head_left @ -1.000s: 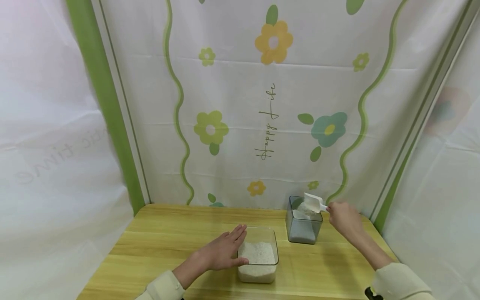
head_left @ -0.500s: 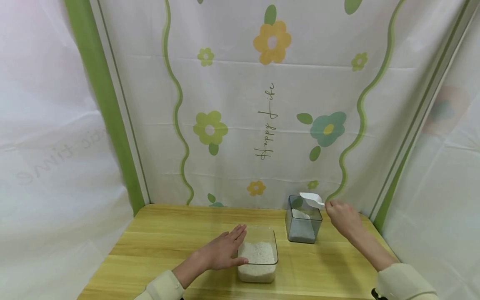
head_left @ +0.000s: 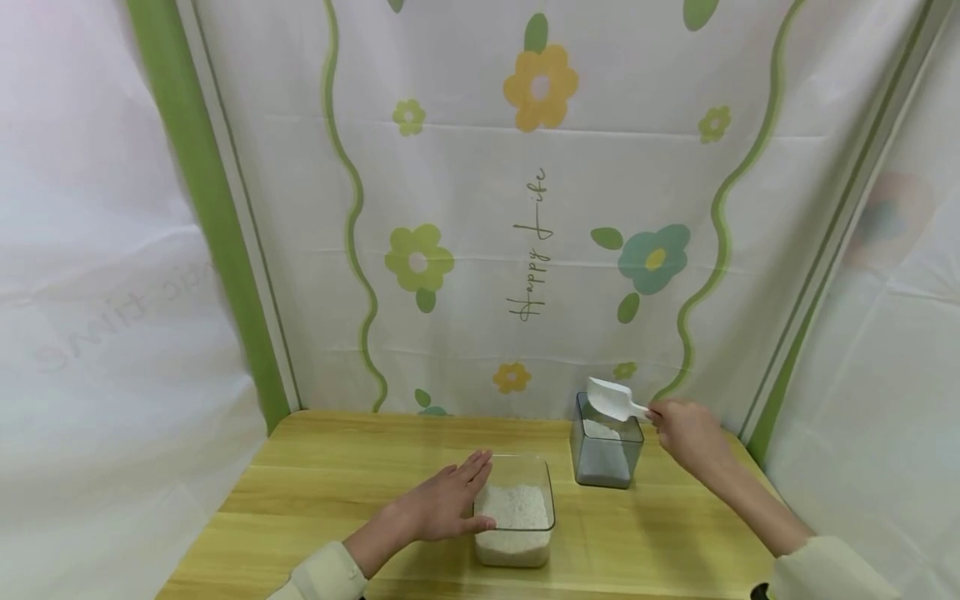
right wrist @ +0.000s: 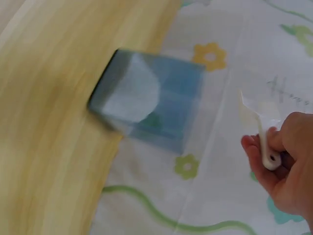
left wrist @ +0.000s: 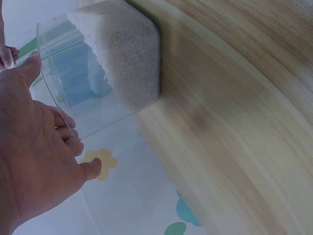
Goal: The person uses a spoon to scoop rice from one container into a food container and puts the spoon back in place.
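In the head view my right hand (head_left: pixel 692 437) grips the handle of a small white scoop (head_left: pixel 610 399), its blade held over the opening of a blue-grey see-through container (head_left: pixel 602 473). White grains lie in that container, piled higher on one side. The right wrist view shows the handle end (right wrist: pixel 271 160) with its hole poking out between the fingers. Nearer to me stands a clear container (head_left: pixel 529 468), partly filled with white rice-like grains (left wrist: pixel 132 58). My left hand (head_left: pixel 450 502) rests on its left rim with fingers extended, thumb at the near corner.
Both containers stand on a wooden table (head_left: pixel 337 467). A white cloth (head_left: pixel 465 333) printed with flowers hangs right behind the table's far edge, close to the blue-grey container. White sheets (head_left: pixel 900 375) also hang at both sides.
The scoop has tipped and shifted a little left and up over the blue-grey container; the grains at its mouth a second ago have fallen in. The left hand has stayed in place.
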`<act>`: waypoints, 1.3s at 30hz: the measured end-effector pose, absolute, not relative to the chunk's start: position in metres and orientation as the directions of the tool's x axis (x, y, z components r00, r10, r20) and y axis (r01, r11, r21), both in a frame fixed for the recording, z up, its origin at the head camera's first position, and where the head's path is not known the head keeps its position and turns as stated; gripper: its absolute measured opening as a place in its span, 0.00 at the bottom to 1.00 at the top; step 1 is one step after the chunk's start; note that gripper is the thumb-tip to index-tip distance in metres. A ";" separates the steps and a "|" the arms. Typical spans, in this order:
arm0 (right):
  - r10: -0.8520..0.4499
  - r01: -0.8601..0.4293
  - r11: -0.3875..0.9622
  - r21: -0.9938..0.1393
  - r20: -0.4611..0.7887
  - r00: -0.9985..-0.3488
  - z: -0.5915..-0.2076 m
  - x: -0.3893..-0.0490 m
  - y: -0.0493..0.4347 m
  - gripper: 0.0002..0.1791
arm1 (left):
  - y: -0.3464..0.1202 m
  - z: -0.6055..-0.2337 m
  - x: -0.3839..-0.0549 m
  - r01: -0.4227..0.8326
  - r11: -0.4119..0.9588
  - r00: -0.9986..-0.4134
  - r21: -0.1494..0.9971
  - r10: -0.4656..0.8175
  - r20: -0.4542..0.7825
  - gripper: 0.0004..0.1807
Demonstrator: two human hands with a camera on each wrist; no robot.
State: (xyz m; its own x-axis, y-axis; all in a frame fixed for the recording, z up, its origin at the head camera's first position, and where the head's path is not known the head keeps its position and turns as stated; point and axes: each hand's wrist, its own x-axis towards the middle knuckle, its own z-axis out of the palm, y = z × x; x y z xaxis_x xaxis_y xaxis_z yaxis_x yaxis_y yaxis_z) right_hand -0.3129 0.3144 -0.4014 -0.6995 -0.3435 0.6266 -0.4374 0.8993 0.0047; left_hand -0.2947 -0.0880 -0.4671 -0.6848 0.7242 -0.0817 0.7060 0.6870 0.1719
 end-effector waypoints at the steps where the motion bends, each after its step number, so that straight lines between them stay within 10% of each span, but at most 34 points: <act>1: -0.313 -0.432 0.899 -0.069 0.588 -0.746 -0.395 -0.308 0.310 0.03 | -0.088 -0.467 -0.295 0.705 0.688 -0.686 0.172 0.723 -0.081 0.47; 11: -0.360 -0.297 0.597 -0.745 0.082 -0.929 -0.361 -0.282 0.275 0.09 | -0.088 -0.468 -0.293 0.704 0.689 -0.688 0.173 0.722 -0.077 0.49; 19: -0.472 -0.189 0.460 -0.867 -0.059 -0.879 -0.359 -0.281 0.256 0.09 | -0.088 -0.470 -0.294 0.701 0.691 -0.692 0.176 0.719 -0.065 0.48; 23: -0.485 -0.290 0.561 -0.775 -0.024 -0.874 -0.363 -0.282 0.249 0.08 | -0.089 -0.471 -0.295 0.708 0.684 -0.685 0.176 0.726 -0.063 0.48; 30: -0.560 -0.591 0.749 -0.301 0.189 -0.807 -0.371 -0.285 0.219 0.16 | -0.090 -0.469 -0.297 0.713 0.684 -0.683 0.152 0.727 -0.070 0.48; 39: -0.650 -0.635 0.760 0.140 0.178 -0.739 -0.389 -0.286 0.176 0.16 | -0.089 -0.473 -0.299 0.711 0.683 -0.682 0.169 0.728 -0.074 0.48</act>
